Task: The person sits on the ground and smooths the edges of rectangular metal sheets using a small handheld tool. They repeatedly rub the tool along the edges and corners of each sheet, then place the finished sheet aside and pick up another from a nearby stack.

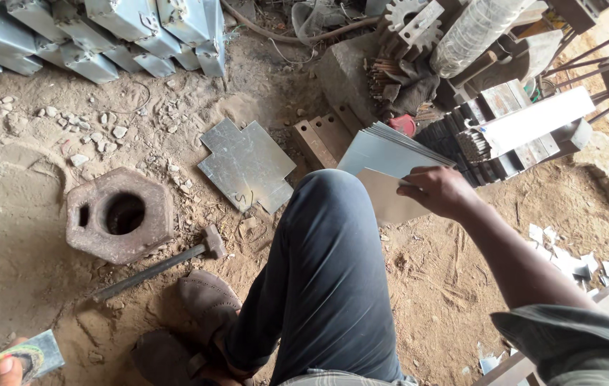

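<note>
Reaching out over a raised knee in dark trousers (329, 271), the right hand (439, 190) pinches a thin, flat sheet of dull grey metal (384, 196), thumb on top and fingers curled under its upper edge. The forearm runs from the lower right corner up and left, wrist slightly bent. The sheet lies tilted, partly hidden behind the knee, its long axis slanting from upper left to lower right, just beside a leaning stack of similar smooth sheets (390, 149) whose edges fan toward the right.

At the bottom left corner only a fingertip of the left hand (3, 369) shows, pressed on a small flat grey piece with a coloured label (38, 354); how firmly it is gripped cannot be told.

On the dry, sandy ground lies a cross-shaped cut plate of galvanised metal (247, 166), flat and lightly scratched. To its left sits a rusty, blocky cast iron piece with a round hole (119, 214), rough and pitted. A hammer (158, 266) lies near it, handle pointing lower left, head toward the knee. Folded grey metal boxes (104, 36) are piled along the top left. A worn brown shoe (208, 300) rests in the dirt below.
</note>
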